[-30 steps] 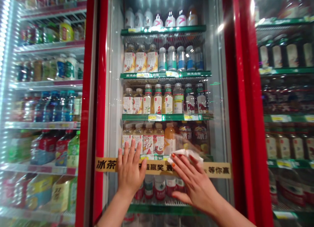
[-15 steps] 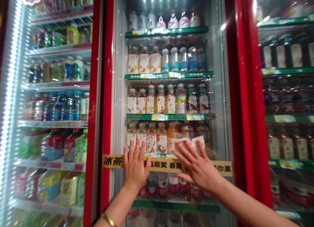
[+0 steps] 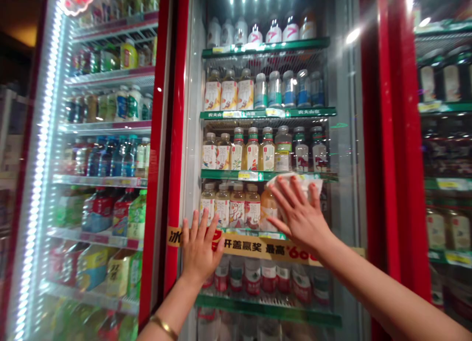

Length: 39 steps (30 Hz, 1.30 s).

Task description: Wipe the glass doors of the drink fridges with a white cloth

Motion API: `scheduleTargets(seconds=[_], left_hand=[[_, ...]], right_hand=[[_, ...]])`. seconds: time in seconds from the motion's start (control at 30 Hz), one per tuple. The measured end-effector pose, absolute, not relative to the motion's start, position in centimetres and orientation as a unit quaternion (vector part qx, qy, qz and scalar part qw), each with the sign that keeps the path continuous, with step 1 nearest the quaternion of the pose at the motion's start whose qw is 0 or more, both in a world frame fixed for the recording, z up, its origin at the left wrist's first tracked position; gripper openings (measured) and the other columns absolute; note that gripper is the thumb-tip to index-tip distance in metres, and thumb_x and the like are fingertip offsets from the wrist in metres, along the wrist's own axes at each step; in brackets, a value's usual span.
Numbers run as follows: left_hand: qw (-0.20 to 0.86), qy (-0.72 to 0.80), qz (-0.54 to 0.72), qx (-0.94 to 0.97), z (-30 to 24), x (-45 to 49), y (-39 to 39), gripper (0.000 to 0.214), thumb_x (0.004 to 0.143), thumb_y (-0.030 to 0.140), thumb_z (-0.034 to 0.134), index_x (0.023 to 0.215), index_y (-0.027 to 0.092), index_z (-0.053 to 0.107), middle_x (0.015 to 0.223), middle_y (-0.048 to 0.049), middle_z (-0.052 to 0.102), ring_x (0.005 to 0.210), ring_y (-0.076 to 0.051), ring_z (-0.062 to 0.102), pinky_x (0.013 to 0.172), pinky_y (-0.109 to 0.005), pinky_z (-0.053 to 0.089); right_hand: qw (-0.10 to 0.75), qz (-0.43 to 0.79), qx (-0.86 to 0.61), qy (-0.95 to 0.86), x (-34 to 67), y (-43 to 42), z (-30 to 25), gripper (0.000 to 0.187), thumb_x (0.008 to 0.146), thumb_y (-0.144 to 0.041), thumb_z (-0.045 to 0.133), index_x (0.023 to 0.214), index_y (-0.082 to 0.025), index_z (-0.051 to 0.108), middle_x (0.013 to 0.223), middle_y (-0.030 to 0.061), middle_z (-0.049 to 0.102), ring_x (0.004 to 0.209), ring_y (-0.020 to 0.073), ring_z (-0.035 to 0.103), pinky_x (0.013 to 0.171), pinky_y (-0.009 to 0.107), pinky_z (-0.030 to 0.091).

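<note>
My left hand (image 3: 202,250) lies flat on the glass door, fingers spread, across the left part of a tan strip with printed Chinese characters (image 3: 254,247). Nothing is held in it, and a gold bangle (image 3: 164,327) circles that wrist. Higher and to the right, my right hand (image 3: 300,211) presses a white tissue (image 3: 315,184) against the glass under its spread fingers. Part of the tissue is hidden behind the hand. Through the glass, a shelf of bottled drinks (image 3: 238,208) shows between the hands, and an orange bottle (image 3: 268,211) is partly covered by my right hand.
The door has a red frame (image 3: 179,134). Inside are green-edged shelves (image 3: 265,113) of bottles. A lit drinks cooler (image 3: 106,181) stands at the left, and another red-framed cooler (image 3: 448,184) at the right. Light glares on the glass at upper right.
My right hand has moved up the glass with the tissue, off the lower part of the strip. My left hand stays flat near the strip's left end. The view has shifted left slightly.
</note>
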<state>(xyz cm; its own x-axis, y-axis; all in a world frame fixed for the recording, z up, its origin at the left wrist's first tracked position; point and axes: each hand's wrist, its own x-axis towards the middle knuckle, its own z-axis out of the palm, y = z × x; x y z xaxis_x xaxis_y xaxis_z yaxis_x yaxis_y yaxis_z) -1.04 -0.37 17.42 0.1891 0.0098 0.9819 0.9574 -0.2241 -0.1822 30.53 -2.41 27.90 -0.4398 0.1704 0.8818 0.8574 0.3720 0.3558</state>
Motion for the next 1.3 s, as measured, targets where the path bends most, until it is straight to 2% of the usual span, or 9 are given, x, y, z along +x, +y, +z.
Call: scheduleTargets(seconds=[0.1, 0.3, 0.53, 0.6, 0.77, 0.9, 1.0, 1.2, 1.3], left_hand=[[0.478, -0.402, -0.494, -0.605, 17.1, -1.1, 0.0, 0.08, 0.105, 0.036, 0.058, 0.176, 0.03, 0.023, 0.183, -0.0085, 0.025, 0.174, -0.03, 0.011, 0.143, -0.058, 0.006], [0.462, -0.401, -0.504, -0.609, 16.9, -1.2, 0.2, 0.08, 0.107, 0.037, 0.051, 0.177, 0.021, 0.017, 0.179, -0.0125, 0.036, 0.173, -0.029, 0.018, 0.143, -0.057, 0.01], [0.435, -0.406, -0.54, -0.596, 16.5, -1.3, 0.3, 0.077, 0.107, 0.028, 0.047, 0.177, 0.021, 0.015, 0.183, -0.0143, 0.025, 0.173, -0.029, 0.018, 0.142, -0.058, 0.018], [0.424, -0.401, -0.554, -0.594, 16.5, -1.4, 0.3, 0.077, 0.107, 0.024, 0.045, 0.177, 0.019, 0.014, 0.183, -0.0155, 0.025, 0.173, -0.028, 0.018, 0.141, -0.056, 0.02], [0.413, -0.388, -0.565, -0.6, 16.5, -1.6, 0.4, 0.074, 0.108, 0.021, 0.043, 0.177, 0.021, 0.016, 0.183, -0.0144, 0.026, 0.173, -0.027, 0.018, 0.142, -0.056, 0.019], [0.413, -0.39, -0.566, -0.598, 16.6, -1.4, 0.2, 0.078, 0.106, 0.021, 0.048, 0.177, 0.021, 0.017, 0.183, -0.0134, 0.026, 0.173, -0.027, 0.02, 0.142, -0.054, 0.018], [0.439, -0.383, -0.542, -0.606, 16.6, -1.1, -0.1, 0.081, 0.104, 0.024, 0.057, 0.176, 0.027, 0.022, 0.183, -0.0094, 0.025, 0.173, -0.029, 0.019, 0.143, -0.057, 0.016], [0.463, -0.353, -0.512, -0.632, 16.7, -1.2, -0.5, 0.08, 0.101, 0.026, 0.065, 0.173, 0.038, 0.032, 0.182, -0.0033, 0.029, 0.172, -0.031, 0.023, 0.142, -0.058, 0.018], [0.462, -0.355, -0.509, -0.633, 17.0, -1.3, -0.4, 0.08, 0.101, 0.027, 0.065, 0.173, 0.037, 0.033, 0.182, -0.0031, 0.028, 0.171, -0.031, 0.024, 0.142, -0.058, 0.017]], right_hand=[[0.449, -0.434, -0.4, -0.671, 27.3, -1.7, 29.5, 0.093, 0.107, -0.068, 0.049, 0.178, -0.027, 0.005, 0.185, 0.0112, 0.008, 0.171, 0.0491, 0.0, 0.125, 0.091, -0.004], [0.227, -0.447, -0.184, -0.846, 23.9, -1.9, 26.0, 0.09, 0.103, -0.077, 0.053, 0.176, -0.035, 0.021, 0.181, -0.0039, 0.031, 0.172, 0.0323, 0.017, 0.141, 0.067, 0.009], [0.435, -0.42, -0.353, -0.714, 20.1, -1.1, 35.3, 0.075, 0.111, -0.062, 0.043, 0.175, -0.027, 0.026, 0.185, 0.0062, 0.012, 0.172, 0.0448, 0.001, 0.131, 0.085, -0.002], [0.399, -0.43, -0.321, -0.744, 18.1, -0.8, 33.0, 0.075, 0.111, -0.061, 0.044, 0.175, -0.027, 0.027, 0.185, 0.0042, 0.013, 0.172, 0.044, -0.002, 0.132, 0.083, -0.006], [0.222, -0.454, -0.215, -0.836, 21.6, -2.2, 20.7, 0.076, 0.109, -0.065, 0.046, 0.175, -0.032, 0.026, 0.183, -0.0073, 0.023, 0.174, 0.027, 0.003, 0.143, 0.062, 0.007], [0.341, -0.45, -0.394, -0.725, 29.6, -3.4, 19.9, 0.082, 0.109, -0.056, 0.052, 0.177, -0.037, 0.008, 0.184, -0.0011, 0.021, 0.173, 0.0377, 0.006, 0.136, 0.077, 0.0], [0.429, -0.432, -0.492, -0.623, 31.5, -3.5, 20.0, 0.092, 0.108, -0.061, 0.052, 0.177, -0.032, 0.0, 0.185, 0.0073, 0.007, 0.17, 0.0495, 0.001, 0.129, 0.088, 0.001], [0.287, -0.541, -0.315, -0.725, 32.1, -4.3, 8.8, 0.078, 0.106, -0.064, 0.053, 0.175, -0.037, 0.028, 0.185, -0.004, 0.016, 0.173, 0.0372, 0.004, 0.138, 0.072, -0.005], [0.358, -0.504, -0.406, -0.673, 35.3, -3.7, 8.2, 0.084, 0.106, -0.065, 0.053, 0.177, -0.037, 0.018, 0.185, 0.0007, 0.017, 0.172, 0.0412, 0.009, 0.134, 0.081, 0.001]])
